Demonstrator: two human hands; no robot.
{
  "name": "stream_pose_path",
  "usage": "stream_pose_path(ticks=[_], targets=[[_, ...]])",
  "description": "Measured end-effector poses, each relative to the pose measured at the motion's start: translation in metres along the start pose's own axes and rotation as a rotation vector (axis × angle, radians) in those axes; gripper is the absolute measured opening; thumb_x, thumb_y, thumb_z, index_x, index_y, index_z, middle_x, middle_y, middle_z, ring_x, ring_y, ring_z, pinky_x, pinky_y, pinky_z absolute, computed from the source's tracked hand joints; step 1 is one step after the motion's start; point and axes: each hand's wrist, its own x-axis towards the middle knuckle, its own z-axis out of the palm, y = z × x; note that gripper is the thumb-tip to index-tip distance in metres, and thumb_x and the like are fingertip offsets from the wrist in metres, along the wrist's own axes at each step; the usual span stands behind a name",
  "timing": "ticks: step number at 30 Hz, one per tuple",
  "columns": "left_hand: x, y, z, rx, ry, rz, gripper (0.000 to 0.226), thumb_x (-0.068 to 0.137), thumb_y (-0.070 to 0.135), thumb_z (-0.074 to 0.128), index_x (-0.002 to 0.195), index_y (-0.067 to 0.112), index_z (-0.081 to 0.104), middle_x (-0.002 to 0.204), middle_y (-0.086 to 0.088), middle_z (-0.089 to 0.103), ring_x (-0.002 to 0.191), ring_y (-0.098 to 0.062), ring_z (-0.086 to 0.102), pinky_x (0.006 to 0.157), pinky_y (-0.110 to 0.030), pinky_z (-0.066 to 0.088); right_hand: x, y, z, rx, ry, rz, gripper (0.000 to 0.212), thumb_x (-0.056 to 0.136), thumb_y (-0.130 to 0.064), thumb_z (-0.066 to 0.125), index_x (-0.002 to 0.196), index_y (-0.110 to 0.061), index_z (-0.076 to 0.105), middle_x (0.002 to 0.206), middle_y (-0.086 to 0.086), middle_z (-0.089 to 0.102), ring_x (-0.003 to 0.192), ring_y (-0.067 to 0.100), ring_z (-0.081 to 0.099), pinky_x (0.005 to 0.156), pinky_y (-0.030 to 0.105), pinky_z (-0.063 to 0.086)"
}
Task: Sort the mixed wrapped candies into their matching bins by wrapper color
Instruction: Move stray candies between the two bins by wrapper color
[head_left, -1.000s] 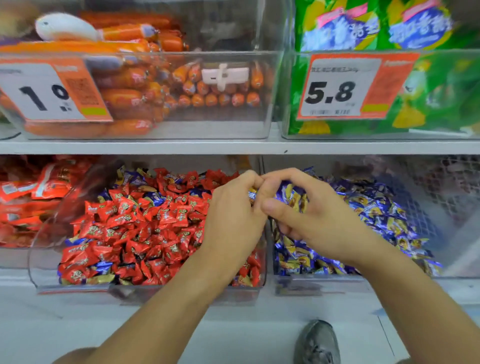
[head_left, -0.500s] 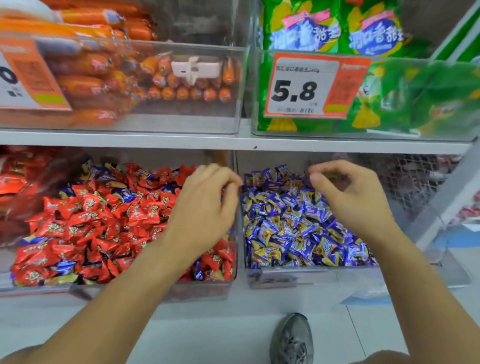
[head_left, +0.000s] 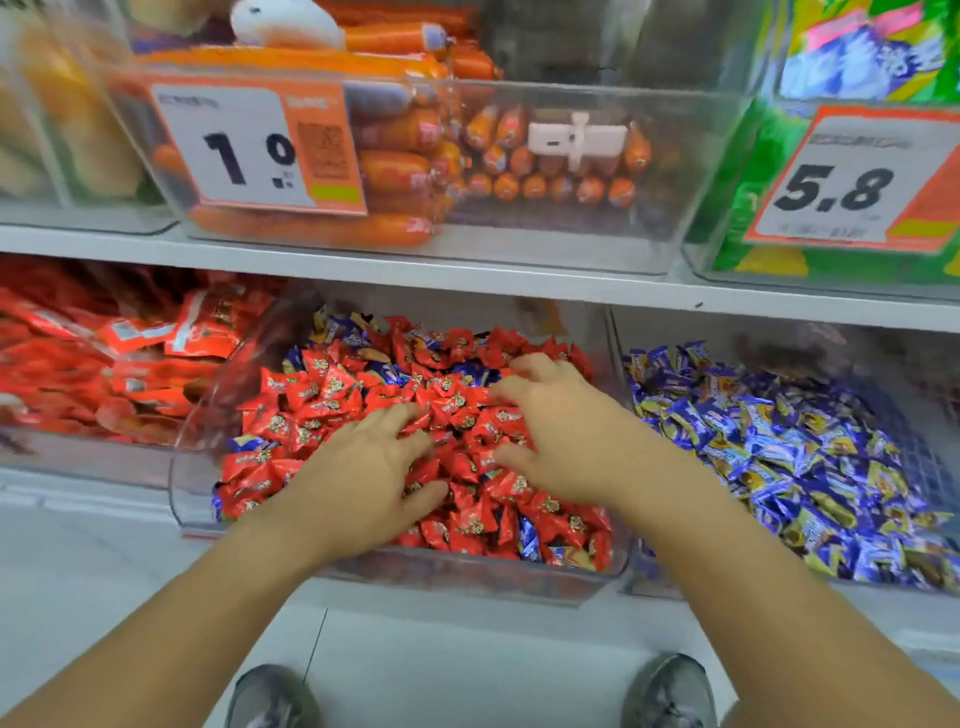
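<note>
Both my hands down in the red candy bin

My left hand (head_left: 371, 470) and right hand (head_left: 558, 431) lie apart, fingers spread flat on the red candies (head_left: 317, 400); a few blue candies (head_left: 527, 538) sit among them. Right of my hands, the blue bin (head_left: 779, 441). Above, tags read "1.0" (head_left: 249, 150) and "5.8" (head_left: 841, 189).

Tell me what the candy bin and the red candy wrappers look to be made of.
Candy bin: clear, glossy hard plastic by the look; the candies show through its front wall. Red candy wrappers: thin shiny film, probably plastic or foil-laminate; they crinkle and catch highlights.
</note>
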Motion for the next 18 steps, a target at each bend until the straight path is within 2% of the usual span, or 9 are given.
stream_pose_path(ticks=[2,4,6,9,10,12,14,16,18], targets=[[-0.004,-0.001,-0.002,0.032,0.029,-0.027,0.053,0.081,0.066,0.035,0.095,0.023,0.063,0.1,0.001,0.054,0.091,-0.022,0.053,0.083,-0.039,0.047,0.019,0.003,-0.008,0.001,-0.039,0.034,0.067,0.088,-0.044,0.067,0.145,-0.02,0.043,0.146,0.01,0.041,0.134,0.03,0.04,0.109,0.043,0.04],[-0.006,-0.001,-0.004,0.022,0.037,-0.048,0.052,0.079,0.068,0.032,0.092,0.026,0.06,0.093,0.005,0.049,0.087,-0.019,0.049,0.085,-0.037,0.043,0.041,0.004,-0.019,0.02,-0.093,0.072,0.071,0.085,-0.054,0.068,0.143,-0.018,0.047,0.139,0.01,0.053,0.126,0.03,0.051,0.105,0.038,0.044],[-0.007,-0.003,-0.004,-0.03,0.024,-0.059,0.052,0.076,0.07,0.031,0.093,0.028,0.058,0.095,0.006,0.05,0.089,-0.017,0.049,0.088,-0.035,0.041,0.065,0.003,-0.027,0.013,-0.129,0.103,0.07,0.086,-0.063,0.061,0.137,-0.017,0.051,0.136,0.009,0.058,0.12,0.028,0.056,0.101,0.035,0.046],[-0.005,-0.004,-0.004,-0.146,0.001,-0.088,0.052,0.076,0.07,0.034,0.097,0.028,0.055,0.099,0.007,0.054,0.093,-0.016,0.05,0.09,-0.034,0.041,0.1,0.0,-0.029,0.069,-0.172,0.158,0.064,0.095,-0.065,0.044,0.144,-0.024,0.045,0.148,0.004,0.048,0.128,0.026,0.05,0.102,0.03,0.04],[-0.004,-0.003,-0.005,-0.177,0.007,-0.099,0.048,0.08,0.068,0.038,0.097,0.026,0.054,0.098,0.007,0.055,0.093,-0.016,0.051,0.088,-0.033,0.041,0.111,0.0,-0.026,0.066,-0.2,0.185,0.067,0.093,-0.071,0.038,0.143,-0.026,0.046,0.148,0.002,0.048,0.127,0.025,0.051,0.101,0.031,0.041],[-0.002,0.0,-0.008,-0.255,0.051,-0.129,0.04,0.088,0.062,0.047,0.099,0.024,0.052,0.097,0.007,0.057,0.091,-0.016,0.053,0.083,-0.033,0.042,0.126,-0.001,-0.016,0.002,-0.284,0.23,0.087,0.083,-0.087,0.027,0.141,-0.027,0.05,0.149,0.001,0.048,0.129,0.026,0.052,0.106,0.039,0.042],[-0.002,0.0,-0.011,-0.342,0.087,-0.154,0.038,0.09,0.055,0.054,0.107,0.022,0.05,0.102,0.005,0.06,0.095,-0.017,0.057,0.086,-0.036,0.045,0.133,-0.003,-0.004,0.021,-0.349,0.259,0.094,0.079,-0.091,0.026,0.146,-0.028,0.046,0.154,0.0,0.043,0.136,0.026,0.046,0.111,0.041,0.036],[-0.003,0.0,-0.013,-0.413,0.12,-0.163,0.043,0.09,0.049,0.059,0.118,0.019,0.047,0.114,0.002,0.059,0.106,-0.017,0.056,0.092,-0.037,0.046,0.133,-0.004,0.004,0.136,-0.36,0.236,0.086,0.085,-0.084,0.031,0.149,-0.027,0.041,0.156,-0.002,0.039,0.14,0.023,0.041,0.113,0.037,0.03],[-0.003,0.0,-0.016,-0.488,0.21,-0.179,0.041,0.09,0.039,0.063,0.121,0.018,0.047,0.117,0.003,0.056,0.11,-0.013,0.053,0.094,-0.03,0.043,0.126,-0.007,0.003,0.27,-0.382,0.21,0.077,0.089,-0.078,0.035,0.146,-0.028,0.046,0.152,-0.004,0.045,0.136,0.019,0.045,0.115,0.035,0.029]])
